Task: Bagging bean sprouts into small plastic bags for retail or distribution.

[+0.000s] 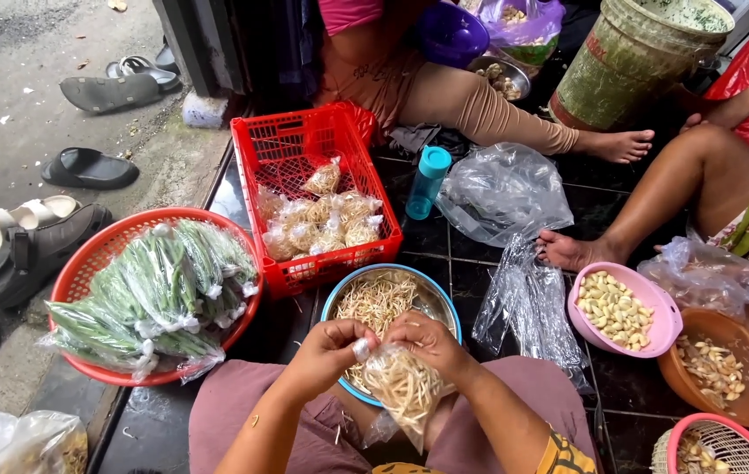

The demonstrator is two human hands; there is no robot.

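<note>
Both your hands work at a clear bag of bean sprouts (402, 386) over your lap: left hand (326, 351) pinches its twisted neck, right hand (431, 342) grips beside it. You seem to be tying it off, above the sprout bowl (440, 303); next calls for a firm knot.

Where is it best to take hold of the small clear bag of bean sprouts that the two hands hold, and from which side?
Probably at the twisted neck of the bag of bean sprouts, coming from above. The left hand and right hand already pinch it there, over the metal bowl. The full belly hangs below, soft and bulging, so gripping there could crush the sprouts.
</note>
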